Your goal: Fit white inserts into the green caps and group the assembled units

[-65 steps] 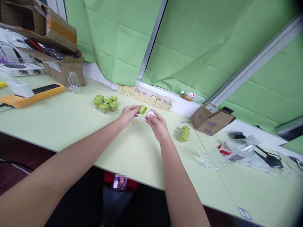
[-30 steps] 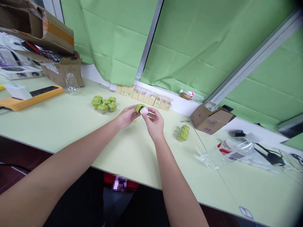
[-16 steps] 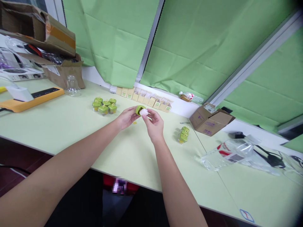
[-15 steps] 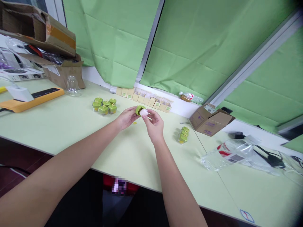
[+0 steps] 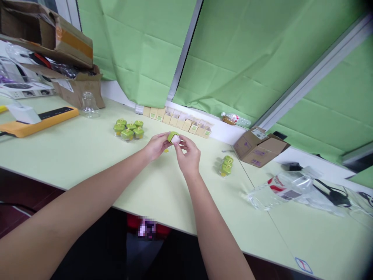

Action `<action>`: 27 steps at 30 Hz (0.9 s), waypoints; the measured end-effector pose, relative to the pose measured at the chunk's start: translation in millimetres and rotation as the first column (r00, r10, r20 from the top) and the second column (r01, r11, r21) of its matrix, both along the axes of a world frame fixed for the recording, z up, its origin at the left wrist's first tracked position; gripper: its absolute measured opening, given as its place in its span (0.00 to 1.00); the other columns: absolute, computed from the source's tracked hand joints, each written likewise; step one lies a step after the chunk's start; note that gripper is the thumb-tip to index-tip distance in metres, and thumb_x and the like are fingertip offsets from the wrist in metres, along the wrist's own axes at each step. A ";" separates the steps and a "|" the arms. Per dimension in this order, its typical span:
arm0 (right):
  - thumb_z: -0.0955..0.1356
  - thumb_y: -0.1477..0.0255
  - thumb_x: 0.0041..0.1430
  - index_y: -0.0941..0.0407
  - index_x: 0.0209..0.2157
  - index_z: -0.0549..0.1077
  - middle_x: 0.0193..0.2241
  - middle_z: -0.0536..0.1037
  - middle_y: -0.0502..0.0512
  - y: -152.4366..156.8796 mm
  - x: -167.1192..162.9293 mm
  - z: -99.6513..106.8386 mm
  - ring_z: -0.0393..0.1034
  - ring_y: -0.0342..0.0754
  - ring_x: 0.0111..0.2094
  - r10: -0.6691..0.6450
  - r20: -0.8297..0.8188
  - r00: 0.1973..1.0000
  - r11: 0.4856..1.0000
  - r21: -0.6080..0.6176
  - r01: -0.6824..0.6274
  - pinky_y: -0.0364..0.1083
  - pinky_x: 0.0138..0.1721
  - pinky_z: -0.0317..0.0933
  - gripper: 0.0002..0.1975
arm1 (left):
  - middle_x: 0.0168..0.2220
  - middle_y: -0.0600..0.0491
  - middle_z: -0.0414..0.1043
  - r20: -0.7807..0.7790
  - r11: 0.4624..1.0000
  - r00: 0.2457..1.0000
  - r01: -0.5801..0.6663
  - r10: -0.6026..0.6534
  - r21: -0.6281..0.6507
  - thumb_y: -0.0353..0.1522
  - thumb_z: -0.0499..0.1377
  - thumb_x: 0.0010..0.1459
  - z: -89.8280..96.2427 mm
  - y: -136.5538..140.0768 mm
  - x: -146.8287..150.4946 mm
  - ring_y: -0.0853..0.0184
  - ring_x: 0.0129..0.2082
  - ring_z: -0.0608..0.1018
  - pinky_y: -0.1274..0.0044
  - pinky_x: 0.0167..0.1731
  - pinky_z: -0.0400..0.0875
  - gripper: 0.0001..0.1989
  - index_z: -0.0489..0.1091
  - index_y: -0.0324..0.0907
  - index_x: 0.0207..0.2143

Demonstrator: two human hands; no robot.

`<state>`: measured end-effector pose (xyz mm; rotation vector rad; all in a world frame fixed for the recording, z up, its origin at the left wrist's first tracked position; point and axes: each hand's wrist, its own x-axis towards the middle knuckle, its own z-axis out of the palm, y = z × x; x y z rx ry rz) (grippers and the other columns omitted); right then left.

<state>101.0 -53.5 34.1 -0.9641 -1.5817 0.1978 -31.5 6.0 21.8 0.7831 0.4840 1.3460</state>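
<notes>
Left hand point(image 5: 156, 146) around green lid point(image 5: 170, 135); right hand point(image 5: 189, 156) on white piece point(image 5: 176, 139), seemingly inside.

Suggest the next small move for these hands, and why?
I'd probably press the white piece gently into the green cap with the right hand: the left hand steadies the cap, and the piece shows at its opening, though its depth is hard to judge.

At frame centre: 2 hands point(image 5: 157, 147), 1 green lid point(image 5: 170, 136), 1 white piece point(image 5: 175, 139); left of centre: 6 green-lidded tubs point(image 5: 127, 134).
</notes>
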 end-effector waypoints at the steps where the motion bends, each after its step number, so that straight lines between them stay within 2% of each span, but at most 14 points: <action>1: 0.68 0.64 0.61 0.51 0.49 0.74 0.46 0.77 0.56 -0.5 -0.5 -0.5 0.74 0.49 0.41 -0.008 0.022 1.000 1.000 0.004 0.008 0.50 0.42 0.73 0.16 | 0.37 0.48 0.79 -0.002 1.000 1.000 -0.005 0.005 -0.004 0.27 0.63 0.55 0.2 -0.8 0.6 0.68 0.36 0.78 0.75 0.44 0.72 0.05 0.77 0.35 0.35; 8: 0.64 0.67 0.64 0.50 0.51 0.72 0.51 0.71 0.59 -5.2 -2.7 1.9 0.68 0.51 0.50 -0.035 0.112 0.993 0.999 0.045 0.030 0.51 0.46 0.72 0.14 | 0.37 0.48 0.78 0.018 0.999 0.999 -0.027 0.028 -0.016 0.29 0.64 0.55 3.6 -5.6 4.1 0.67 0.36 0.78 0.74 0.43 0.72 0.05 0.77 0.36 0.35; 13: 0.68 0.71 0.58 0.52 0.50 0.70 0.47 0.70 0.59 -3.2 -1.1 1.7 0.68 0.50 0.46 -0.090 0.203 0.975 0.994 0.081 0.075 0.51 0.47 0.71 0.17 | 0.37 0.47 0.78 -0.011 0.999 1.000 -0.011 0.010 -0.034 0.29 0.64 0.54 0.7 -6.1 7.1 0.68 0.33 0.77 0.76 0.37 0.71 0.07 0.77 0.35 0.36; 19: 0.68 0.75 0.58 0.53 0.49 0.70 0.45 0.68 0.58 -0.6 -2.1 -0.4 0.69 0.49 0.43 -0.135 0.166 0.977 0.987 0.112 0.118 0.50 0.47 0.70 0.17 | 0.39 0.46 0.78 0.022 1.000 1.000 0.006 -0.006 -0.016 0.27 0.64 0.53 0.6 -8.2 11.1 0.66 0.37 0.78 0.76 0.39 0.71 0.08 0.77 0.35 0.37; 27: 0.68 0.75 0.57 0.51 0.50 0.73 0.45 0.71 0.58 2.8 -3.2 -2.5 0.69 0.51 0.43 -0.137 0.180 0.974 0.990 0.066 0.127 0.54 0.50 0.68 0.18 | 0.39 0.45 0.78 0.027 0.998 1.000 0.002 0.000 -0.069 0.27 0.65 0.53 -1.7 -7.8 10.1 0.67 0.36 0.78 0.76 0.40 0.72 0.08 0.77 0.34 0.36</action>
